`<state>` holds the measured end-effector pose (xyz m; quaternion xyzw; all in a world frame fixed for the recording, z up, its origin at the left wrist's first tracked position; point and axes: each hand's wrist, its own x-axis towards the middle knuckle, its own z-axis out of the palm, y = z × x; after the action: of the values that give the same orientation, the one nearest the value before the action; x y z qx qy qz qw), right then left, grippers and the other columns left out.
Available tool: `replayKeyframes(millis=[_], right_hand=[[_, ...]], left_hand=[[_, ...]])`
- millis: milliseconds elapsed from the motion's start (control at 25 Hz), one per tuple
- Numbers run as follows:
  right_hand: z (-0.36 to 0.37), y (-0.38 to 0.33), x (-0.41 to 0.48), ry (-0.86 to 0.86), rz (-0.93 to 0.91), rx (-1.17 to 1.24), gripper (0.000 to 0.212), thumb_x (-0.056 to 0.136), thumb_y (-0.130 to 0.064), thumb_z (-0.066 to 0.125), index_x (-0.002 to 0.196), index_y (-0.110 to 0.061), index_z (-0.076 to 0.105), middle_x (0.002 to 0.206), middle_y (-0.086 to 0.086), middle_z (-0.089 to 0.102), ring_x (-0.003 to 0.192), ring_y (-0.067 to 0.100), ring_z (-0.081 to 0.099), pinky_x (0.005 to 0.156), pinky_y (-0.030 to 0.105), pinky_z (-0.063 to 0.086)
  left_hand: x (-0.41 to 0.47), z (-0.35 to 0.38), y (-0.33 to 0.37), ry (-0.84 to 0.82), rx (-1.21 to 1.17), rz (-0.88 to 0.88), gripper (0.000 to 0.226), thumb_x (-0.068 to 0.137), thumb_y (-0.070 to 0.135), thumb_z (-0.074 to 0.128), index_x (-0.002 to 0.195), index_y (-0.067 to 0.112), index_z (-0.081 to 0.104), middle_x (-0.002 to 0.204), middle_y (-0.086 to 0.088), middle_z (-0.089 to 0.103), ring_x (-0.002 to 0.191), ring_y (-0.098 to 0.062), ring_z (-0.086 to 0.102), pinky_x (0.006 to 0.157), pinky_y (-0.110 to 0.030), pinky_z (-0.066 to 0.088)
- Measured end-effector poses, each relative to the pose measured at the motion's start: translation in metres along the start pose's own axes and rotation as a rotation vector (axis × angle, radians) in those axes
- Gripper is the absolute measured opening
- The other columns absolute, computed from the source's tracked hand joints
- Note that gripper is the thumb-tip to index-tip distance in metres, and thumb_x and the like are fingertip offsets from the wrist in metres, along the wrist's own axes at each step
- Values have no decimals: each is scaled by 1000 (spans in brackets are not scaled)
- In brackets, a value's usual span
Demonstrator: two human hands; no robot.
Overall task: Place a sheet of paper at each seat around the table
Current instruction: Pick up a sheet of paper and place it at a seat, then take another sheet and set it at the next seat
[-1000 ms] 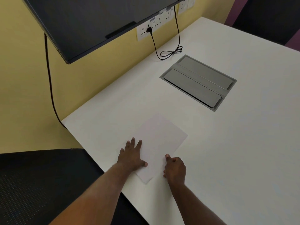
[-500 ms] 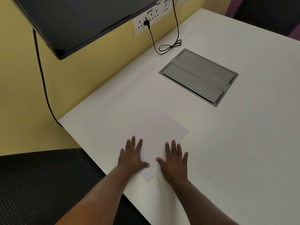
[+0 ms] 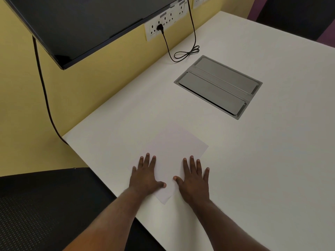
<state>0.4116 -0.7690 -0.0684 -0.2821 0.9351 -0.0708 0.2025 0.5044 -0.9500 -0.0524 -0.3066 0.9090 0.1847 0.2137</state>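
Near table edge: plain white rectangular paper sheet (image 3: 174, 151) lies flat on white table (image 3: 253, 160), angled.
Left hand (image 3: 145, 176): fingers spread, palm down on sheet.
Right hand (image 3: 194, 178): spread flat, partly over sheet's right edge.
Beyond: grey metal cable hatch (image 3: 218, 86).
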Motion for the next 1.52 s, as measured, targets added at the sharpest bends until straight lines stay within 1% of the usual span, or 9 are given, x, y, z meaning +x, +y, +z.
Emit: replayKeyframes(millis=[240, 560, 680, 880, 1080, 1200, 1400, 1480, 1520], right_hand=[[-8, 2, -3, 16, -2, 7, 78, 96, -65, 21, 156, -28, -13, 166, -1, -17, 152, 22, -17, 120, 54, -12], [-36, 10, -22, 76, 16, 16, 79, 97, -66, 19, 157, -25, -11, 166, 1, -15, 153, 23, -14, 121, 54, -8], [-51, 14, -36, 110, 34, 28, 80, 96, -67, 17, 157, -22, -11, 167, 2, -13, 153, 22, -12, 122, 54, -7], [-82, 20, -62, 177, 42, 48, 82, 95, -69, 12, 158, -21, -9, 167, 3, -9, 154, 23, -9, 122, 53, -5], [-119, 30, -99, 256, 56, 93, 82, 94, -70, 13, 158, -22, -6, 167, 3, -7, 154, 22, -8, 123, 52, -4], [-138, 37, -128, 299, 83, 113, 81, 95, -69, 16, 159, -21, -3, 167, 3, -5, 154, 22, -6, 123, 52, -3], [-166, 49, -199, 381, 150, 124, 81, 97, -66, 21, 159, -19, -1, 168, 4, -4, 154, 21, -6, 123, 52, -3], [-175, 54, -227, 412, 175, 122, 80, 97, -65, 22, 159, -18, 2, 168, 4, -1, 154, 21, -5, 123, 52, -3], [-179, 57, -246, 430, 197, 115, 79, 97, -64, 23, 159, -18, 5, 168, 4, 1, 154, 21, -4, 123, 52, -2]], left_hand=[[-5, -2, 14, 49, -12, 24, 125, 68, 75, 64, 159, 26, -7, 168, 0, -12, 154, -22, -10, 122, -51, 7], [-29, -20, 35, 98, 38, 41, 123, 71, 79, 58, 159, 23, -8, 167, -4, -12, 154, -22, -9, 122, -48, 3], [-46, -28, 48, 136, 43, 53, 118, 74, 82, 51, 159, 23, -6, 168, -5, -10, 155, -23, -6, 122, -47, 4], [-74, -44, 70, 217, 86, 98, 108, 81, 84, 33, 159, 21, -5, 168, -5, -8, 154, -24, -8, 122, -47, 1], [-106, -68, 93, 285, 94, 141, 101, 84, 83, 25, 160, 22, -3, 168, -6, -5, 155, -24, -6, 122, -49, 1], [-129, -78, 107, 319, 87, 183, 98, 87, 80, 25, 160, 20, 0, 168, -7, -2, 155, -24, -3, 122, -49, 3], [-184, -90, 134, 359, 85, 304, 94, 90, 75, 31, 160, 18, 5, 168, -8, 3, 155, -25, 0, 122, -48, 5], [-206, -93, 145, 380, 47, 350, 89, 92, 70, 37, 159, 16, 13, 167, -7, 11, 155, -23, 6, 122, -47, 10], [-222, -94, 151, 397, 13, 387, 85, 93, 66, 40, 158, 16, 19, 166, -7, 18, 154, -22, 12, 121, -45, 15]])
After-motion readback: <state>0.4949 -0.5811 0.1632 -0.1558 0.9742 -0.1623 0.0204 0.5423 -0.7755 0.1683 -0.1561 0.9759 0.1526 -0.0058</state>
